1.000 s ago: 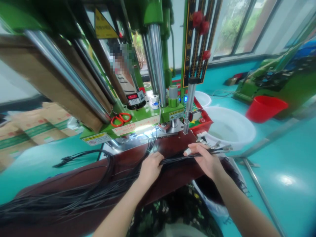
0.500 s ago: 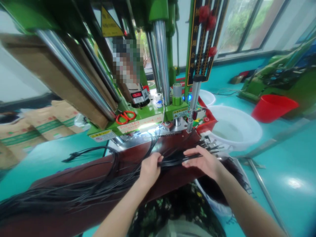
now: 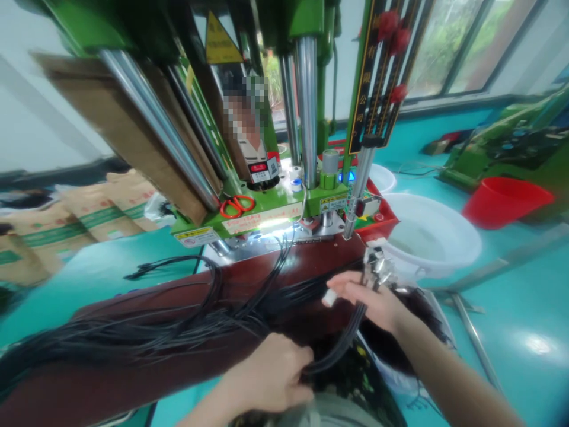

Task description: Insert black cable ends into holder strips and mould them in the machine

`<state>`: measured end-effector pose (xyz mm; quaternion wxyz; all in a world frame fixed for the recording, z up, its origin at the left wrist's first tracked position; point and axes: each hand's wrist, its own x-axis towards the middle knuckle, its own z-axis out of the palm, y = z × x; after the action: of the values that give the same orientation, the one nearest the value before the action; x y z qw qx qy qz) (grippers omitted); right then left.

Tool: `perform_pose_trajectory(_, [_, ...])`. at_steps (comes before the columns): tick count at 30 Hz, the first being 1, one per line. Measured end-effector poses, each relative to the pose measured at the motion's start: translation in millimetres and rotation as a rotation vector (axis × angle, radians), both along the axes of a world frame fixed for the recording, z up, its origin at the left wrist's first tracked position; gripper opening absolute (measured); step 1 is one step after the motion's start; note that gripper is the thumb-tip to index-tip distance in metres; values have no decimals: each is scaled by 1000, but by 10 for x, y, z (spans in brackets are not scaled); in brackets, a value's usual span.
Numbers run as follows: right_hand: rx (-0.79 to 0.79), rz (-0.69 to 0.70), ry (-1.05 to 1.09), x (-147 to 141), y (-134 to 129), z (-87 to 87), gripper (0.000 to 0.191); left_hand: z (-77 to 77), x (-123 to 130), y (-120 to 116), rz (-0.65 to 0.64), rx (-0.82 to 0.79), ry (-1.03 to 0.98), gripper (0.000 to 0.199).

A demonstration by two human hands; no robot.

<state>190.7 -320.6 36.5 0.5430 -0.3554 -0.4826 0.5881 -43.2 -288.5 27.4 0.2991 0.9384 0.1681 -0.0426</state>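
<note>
A bundle of black cables point(image 3: 340, 350) bends between my two hands. My left hand point(image 3: 280, 370) is closed round its lower part, near my lap. My right hand point(image 3: 371, 296) grips the upper part, just below a cluster of metallic connector ends point(image 3: 380, 267). A small white piece point(image 3: 329, 298) shows at the fingertips of my right hand. More black cables point(image 3: 146, 338) lie along the dark red table point(image 3: 178, 379), running off to the left. Some cables lead up to the lit plate of the green machine point(image 3: 284, 210).
Orange-handled scissors point(image 3: 237, 206) rest on the machine. To the right are a white basin point(image 3: 431, 237), a red bucket point(image 3: 507, 201) and a metal frame point(image 3: 478, 338). Paper sacks point(image 3: 84, 219) stand at the left. Behind the machine, a person point(image 3: 244, 112) is partly visible.
My left hand has come down and closer to me, with the cable bundle now curving below the table edge. My right hand has closed round the bundle, and its connector ends now point upward.
</note>
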Motion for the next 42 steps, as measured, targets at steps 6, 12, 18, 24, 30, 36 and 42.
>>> perform_pose_trajectory(6, [-195, 27, -268, -294, -60, -98, 29, -72, 665, -191, 406, -1126, -552, 35])
perform_pose_trajectory(12, [-162, -98, -99, -106, 78, 40, 36, -91, 1023, -303, 717, -1400, -714, 42])
perform_pose_trajectory(18, [-267, -43, -63, -125, 191, 169, 13, -144, 967, -329, 868, -1282, -835, 47])
perform_pose_trajectory(24, [-306, -135, -125, -183, 187, 41, 16, -279, 914, -260, 798, -1312, -886, 45])
perform_pose_trajectory(30, [-426, 130, -341, -130, 167, -87, 42, -245, 860, -116, 732, -1520, -826, 46])
perform_pose_trajectory(36, [-78, 32, -320, -34, 363, 127, 41, -275, 867, -121, 719, -1478, -663, 41])
perform_pose_trajectory(42, [-91, 386, -819, -114, 540, 406, 42, -298, 949, -126, 779, -1494, -643, 46])
